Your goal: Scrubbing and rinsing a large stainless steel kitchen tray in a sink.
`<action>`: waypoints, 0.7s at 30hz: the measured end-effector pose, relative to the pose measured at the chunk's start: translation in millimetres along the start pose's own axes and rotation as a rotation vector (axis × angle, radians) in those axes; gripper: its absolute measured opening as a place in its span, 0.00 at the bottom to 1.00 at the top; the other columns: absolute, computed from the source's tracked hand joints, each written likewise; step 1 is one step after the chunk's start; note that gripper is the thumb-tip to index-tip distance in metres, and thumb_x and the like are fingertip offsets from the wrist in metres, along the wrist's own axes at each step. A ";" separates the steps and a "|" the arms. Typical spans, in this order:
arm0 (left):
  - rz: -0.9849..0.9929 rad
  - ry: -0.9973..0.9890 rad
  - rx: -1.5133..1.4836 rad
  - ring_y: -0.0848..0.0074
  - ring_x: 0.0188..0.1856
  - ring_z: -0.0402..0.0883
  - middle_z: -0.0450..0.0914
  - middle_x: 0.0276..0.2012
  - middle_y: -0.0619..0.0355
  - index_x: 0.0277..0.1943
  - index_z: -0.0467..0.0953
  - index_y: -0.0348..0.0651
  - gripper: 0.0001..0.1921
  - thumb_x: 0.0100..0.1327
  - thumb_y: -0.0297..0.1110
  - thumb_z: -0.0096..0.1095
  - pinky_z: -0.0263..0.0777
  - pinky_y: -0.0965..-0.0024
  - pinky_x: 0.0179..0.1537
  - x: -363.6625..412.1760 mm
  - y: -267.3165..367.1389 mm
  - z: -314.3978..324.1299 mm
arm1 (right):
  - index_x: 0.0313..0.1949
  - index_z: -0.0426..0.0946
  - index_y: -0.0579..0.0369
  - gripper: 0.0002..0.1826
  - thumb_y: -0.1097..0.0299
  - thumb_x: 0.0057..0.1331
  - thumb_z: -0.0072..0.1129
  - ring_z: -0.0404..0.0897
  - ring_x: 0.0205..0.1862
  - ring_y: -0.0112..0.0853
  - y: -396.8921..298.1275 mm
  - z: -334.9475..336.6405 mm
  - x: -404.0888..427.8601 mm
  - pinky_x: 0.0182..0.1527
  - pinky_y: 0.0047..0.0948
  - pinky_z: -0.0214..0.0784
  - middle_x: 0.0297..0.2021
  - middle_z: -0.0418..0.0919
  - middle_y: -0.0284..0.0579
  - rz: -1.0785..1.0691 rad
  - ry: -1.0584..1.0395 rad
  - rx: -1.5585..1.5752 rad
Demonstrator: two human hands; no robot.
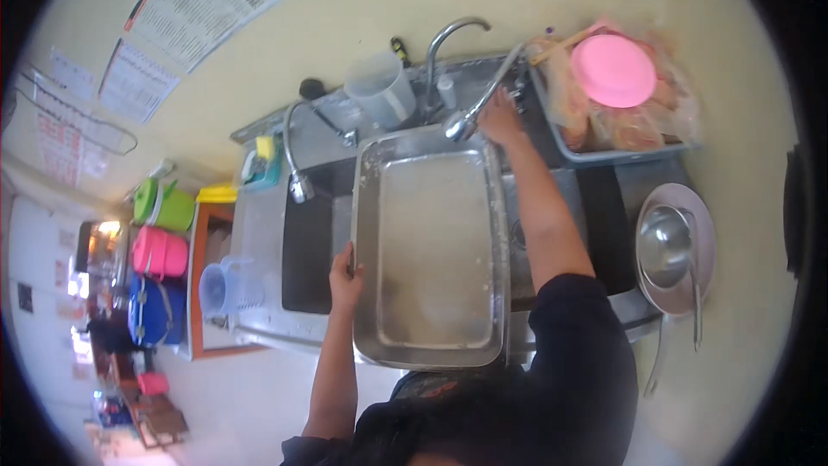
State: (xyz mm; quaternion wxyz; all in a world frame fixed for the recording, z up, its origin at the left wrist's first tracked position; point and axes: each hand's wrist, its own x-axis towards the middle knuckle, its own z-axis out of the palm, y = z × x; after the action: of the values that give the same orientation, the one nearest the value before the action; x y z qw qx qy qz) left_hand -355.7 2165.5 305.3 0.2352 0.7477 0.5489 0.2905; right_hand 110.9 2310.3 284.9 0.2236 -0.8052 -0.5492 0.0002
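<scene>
A large rectangular metal pan [435, 246] with pale residue lies across the double sink, between its two basins [310, 239]. My left hand [347, 278] grips the pan's left rim. Beyond the pan's far right corner, my right hand [501, 118] reaches to the tap fittings at the base of the right flexible faucet [495, 81]; its fingers are partly hidden, so its grip cannot be told. The head of that faucet hangs over the pan's far rim. A second flexible faucet [291, 149] bends over the left basin.
A grey tray [637, 155] with bagged food and a pink lid [613, 71] stands back right. At right are a bowl [708, 259] and metal ladle [663, 246]. Behind the pan is a plastic container [381, 90]; at left, a measuring jug [223, 288] and a sponge [265, 147].
</scene>
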 end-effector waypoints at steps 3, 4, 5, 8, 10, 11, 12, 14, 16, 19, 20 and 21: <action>-0.031 0.066 -0.056 0.81 0.31 0.66 0.73 0.39 0.59 0.59 0.67 0.38 0.27 0.52 0.19 0.56 0.63 0.80 0.32 -13.1 6.7 -7.5 | 0.63 0.56 0.58 0.34 0.50 0.63 0.39 0.46 0.68 0.45 -28.2 -17.0 28.5 0.68 0.43 0.37 0.66 0.49 0.54 -0.131 -0.286 -0.151; -0.070 0.078 -0.040 0.81 0.31 0.66 0.73 0.39 0.59 0.59 0.67 0.38 0.27 0.52 0.19 0.56 0.63 0.80 0.32 -13.4 12.6 -8.8 | 0.63 0.56 0.56 0.34 0.48 0.63 0.39 0.47 0.68 0.45 -36.9 -32.9 35.9 0.68 0.44 0.36 0.66 0.51 0.55 -0.173 -0.424 -0.211; -0.100 0.057 -0.082 0.80 0.35 0.68 0.73 0.41 0.58 0.59 0.67 0.38 0.27 0.53 0.19 0.56 0.64 0.79 0.36 -9.2 20.3 -5.3 | 0.63 0.58 0.56 0.34 0.45 0.63 0.37 0.49 0.68 0.44 -21.6 -27.4 51.2 0.68 0.46 0.37 0.65 0.53 0.55 -0.063 -0.437 0.019; -0.134 0.013 -0.176 0.78 0.43 0.71 0.74 0.46 0.57 0.59 0.67 0.39 0.27 0.53 0.19 0.56 0.65 0.78 0.43 2.0 18.1 10.2 | 0.63 0.57 0.57 0.40 0.36 0.63 0.29 0.53 0.66 0.47 17.5 -13.8 74.4 0.65 0.52 0.40 0.62 0.58 0.60 0.067 -0.190 1.053; -0.189 0.092 -0.158 0.76 0.48 0.72 0.73 0.49 0.56 0.59 0.67 0.39 0.27 0.53 0.18 0.55 0.65 0.77 0.48 -18.8 3.7 -9.3 | 0.61 0.58 0.58 0.43 0.33 0.62 0.28 0.57 0.63 0.52 -77.2 -92.4 25.3 0.62 0.52 0.47 0.59 0.60 0.63 0.347 -0.246 2.093; -0.207 0.095 -0.241 0.75 0.51 0.71 0.72 0.51 0.55 0.59 0.67 0.40 0.27 0.54 0.18 0.55 0.64 0.75 0.51 -17.2 3.0 -5.7 | 0.61 0.58 0.58 0.40 0.35 0.64 0.31 0.60 0.60 0.54 -79.4 -121.0 -4.9 0.61 0.51 0.50 0.58 0.62 0.64 0.260 -0.299 2.261; -0.215 0.105 -0.322 0.73 0.55 0.70 0.72 0.53 0.54 0.59 0.67 0.41 0.27 0.54 0.18 0.55 0.62 0.74 0.54 -11.9 2.9 -3.5 | 0.60 0.58 0.58 0.37 0.38 0.65 0.33 0.64 0.58 0.56 -83.8 -140.2 -26.6 0.59 0.51 0.53 0.57 0.63 0.64 0.159 -0.353 2.432; -0.261 0.040 -0.348 0.72 0.54 0.70 0.70 0.55 0.53 0.60 0.67 0.41 0.28 0.54 0.17 0.55 0.64 0.73 0.53 -6.1 24.0 3.1 | 0.59 0.60 0.57 0.27 0.51 0.67 0.44 0.72 0.52 0.48 -84.6 -146.4 -46.4 0.54 0.44 0.62 0.50 0.71 0.57 0.118 -0.315 2.051; -0.318 0.045 -0.304 0.72 0.52 0.72 0.72 0.54 0.52 0.59 0.68 0.41 0.27 0.53 0.17 0.56 0.65 0.72 0.51 -6.8 30.7 2.2 | 0.57 0.63 0.57 0.22 0.64 0.65 0.51 0.77 0.45 0.37 -70.3 -122.9 -53.8 0.47 0.33 0.67 0.41 0.75 0.48 0.026 -0.193 1.319; -0.272 0.138 -0.237 0.73 0.48 0.75 0.75 0.50 0.51 0.57 0.69 0.42 0.26 0.52 0.20 0.58 0.67 0.72 0.48 -16.4 7.1 10.3 | 0.53 0.68 0.58 0.18 0.69 0.64 0.53 0.76 0.40 0.26 -55.2 -99.0 -55.4 0.40 0.23 0.65 0.33 0.75 0.37 0.100 -0.310 1.193; -0.298 0.161 -0.279 0.72 0.46 0.75 0.76 0.49 0.50 0.57 0.70 0.42 0.26 0.51 0.21 0.58 0.67 0.72 0.47 -19.3 -2.6 16.3 | 0.52 0.69 0.58 0.18 0.69 0.64 0.53 0.75 0.39 0.25 -50.3 -94.3 -57.8 0.39 0.22 0.64 0.34 0.75 0.37 0.082 -0.224 1.024; -0.302 0.162 -0.296 0.71 0.46 0.76 0.76 0.48 0.49 0.57 0.70 0.42 0.26 0.51 0.22 0.58 0.68 0.71 0.46 -18.2 2.4 19.1 | 0.53 0.67 0.59 0.19 0.68 0.64 0.53 0.75 0.39 0.25 -35.3 -87.4 -57.9 0.39 0.22 0.64 0.34 0.75 0.37 0.089 -0.243 1.118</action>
State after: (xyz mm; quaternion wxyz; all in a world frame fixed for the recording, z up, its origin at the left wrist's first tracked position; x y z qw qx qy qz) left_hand -345.0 2146.8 290.0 0.3381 0.5887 0.6231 0.3884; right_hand 78.1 2238.1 362.1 0.5504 -0.5810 -0.4531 0.3926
